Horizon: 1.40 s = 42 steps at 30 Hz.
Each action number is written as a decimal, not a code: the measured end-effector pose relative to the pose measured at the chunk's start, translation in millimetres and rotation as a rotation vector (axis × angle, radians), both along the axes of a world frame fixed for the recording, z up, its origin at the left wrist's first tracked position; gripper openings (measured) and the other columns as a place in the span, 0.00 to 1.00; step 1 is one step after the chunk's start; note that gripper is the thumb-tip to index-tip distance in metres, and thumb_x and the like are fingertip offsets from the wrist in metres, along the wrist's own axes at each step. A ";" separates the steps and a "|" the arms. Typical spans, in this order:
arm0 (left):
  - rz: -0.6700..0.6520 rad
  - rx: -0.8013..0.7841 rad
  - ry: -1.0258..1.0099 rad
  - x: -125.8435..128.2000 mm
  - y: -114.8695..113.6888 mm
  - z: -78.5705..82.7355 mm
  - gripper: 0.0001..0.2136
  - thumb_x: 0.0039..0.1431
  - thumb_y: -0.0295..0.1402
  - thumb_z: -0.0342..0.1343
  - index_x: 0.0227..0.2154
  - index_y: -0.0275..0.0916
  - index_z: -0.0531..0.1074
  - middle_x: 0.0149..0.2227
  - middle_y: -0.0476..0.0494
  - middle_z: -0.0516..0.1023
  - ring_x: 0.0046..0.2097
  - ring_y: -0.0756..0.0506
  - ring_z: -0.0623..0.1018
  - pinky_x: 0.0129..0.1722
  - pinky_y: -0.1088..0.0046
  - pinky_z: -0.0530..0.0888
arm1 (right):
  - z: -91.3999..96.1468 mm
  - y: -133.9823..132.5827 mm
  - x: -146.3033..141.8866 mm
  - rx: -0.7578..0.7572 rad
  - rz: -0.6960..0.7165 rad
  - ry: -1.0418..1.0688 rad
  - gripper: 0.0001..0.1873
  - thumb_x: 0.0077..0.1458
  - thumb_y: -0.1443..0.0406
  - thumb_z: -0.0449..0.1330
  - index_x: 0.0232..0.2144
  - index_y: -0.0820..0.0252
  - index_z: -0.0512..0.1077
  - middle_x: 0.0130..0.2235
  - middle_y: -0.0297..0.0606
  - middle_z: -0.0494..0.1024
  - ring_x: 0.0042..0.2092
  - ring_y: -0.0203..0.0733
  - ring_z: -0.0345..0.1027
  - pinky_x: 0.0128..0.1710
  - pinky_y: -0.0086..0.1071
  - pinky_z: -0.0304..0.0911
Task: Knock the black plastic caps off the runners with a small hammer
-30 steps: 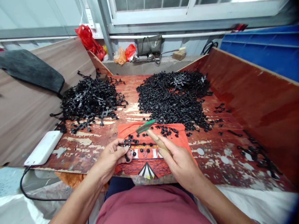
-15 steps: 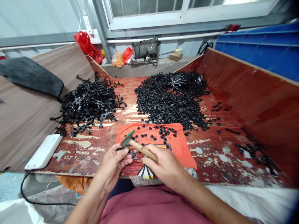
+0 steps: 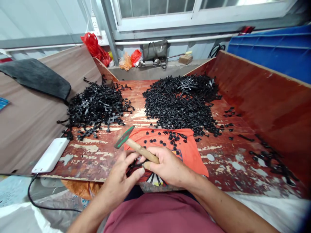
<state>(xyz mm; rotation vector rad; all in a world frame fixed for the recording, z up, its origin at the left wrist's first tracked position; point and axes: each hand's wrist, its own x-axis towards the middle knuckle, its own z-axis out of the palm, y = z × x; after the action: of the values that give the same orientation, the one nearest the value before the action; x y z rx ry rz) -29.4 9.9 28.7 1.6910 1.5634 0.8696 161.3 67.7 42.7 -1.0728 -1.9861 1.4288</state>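
My right hand [image 3: 170,166] is closed round the wooden handle of a small hammer [image 3: 136,146], whose green head points up and to the left. My left hand [image 3: 122,173] is curled just beside it, fingers pinched on a small black plastic piece [image 3: 134,165] that is mostly hidden between the two hands. Both hands rest over the near edge of an orange cloth [image 3: 191,152] dotted with several loose black caps [image 3: 173,137].
A pile of black sprue frames [image 3: 94,105] lies at the left, a bigger heap of black caps [image 3: 182,103] at the right. A white power bank [image 3: 50,155] with a cable sits at the table's left edge. Red board walls [image 3: 262,100] enclose the worn tabletop.
The hammer swung from over the cloth to the left and lower. Both hands drew back toward my body and closed together over the black piece.
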 end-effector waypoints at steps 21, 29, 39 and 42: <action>0.009 -0.155 0.430 0.5 28.1 -20.1 0.13 0.64 0.41 0.47 0.29 0.42 0.72 0.36 0.48 0.66 0.38 0.45 0.74 0.41 0.69 0.68 | -19.5 -27.4 76.2 0.077 -0.141 -0.286 0.21 0.65 0.63 0.54 0.59 0.46 0.70 0.44 0.34 0.83 0.44 0.44 0.77 0.48 0.38 0.69; -0.046 -0.200 0.414 -6.7 35.1 -22.8 0.13 0.63 0.41 0.48 0.30 0.43 0.75 0.34 0.47 0.68 0.38 0.44 0.74 0.40 0.69 0.67 | -18.6 -31.1 72.8 0.181 -0.071 -0.294 0.24 0.67 0.64 0.52 0.63 0.37 0.63 0.52 0.32 0.80 0.48 0.44 0.77 0.47 0.39 0.72; -0.028 -0.212 0.443 -2.3 33.9 -21.0 0.14 0.64 0.42 0.48 0.30 0.43 0.75 0.33 0.48 0.67 0.36 0.45 0.74 0.39 0.70 0.67 | -10.9 -30.5 72.2 0.227 -0.057 -0.337 0.26 0.69 0.65 0.49 0.66 0.37 0.57 0.58 0.29 0.75 0.54 0.44 0.74 0.55 0.42 0.68; -0.046 -0.201 0.442 -3.3 34.4 -21.1 0.14 0.64 0.41 0.48 0.30 0.42 0.75 0.33 0.47 0.68 0.37 0.45 0.74 0.38 0.71 0.67 | -13.1 -36.4 69.7 0.313 -0.113 -0.286 0.26 0.70 0.65 0.47 0.67 0.41 0.56 0.59 0.32 0.74 0.55 0.43 0.73 0.56 0.40 0.67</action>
<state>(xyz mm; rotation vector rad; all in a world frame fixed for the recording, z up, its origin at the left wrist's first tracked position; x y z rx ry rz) -32.7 44.3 7.6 1.8427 1.8166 0.3083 231.0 31.4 29.6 -1.2743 -2.2123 0.9069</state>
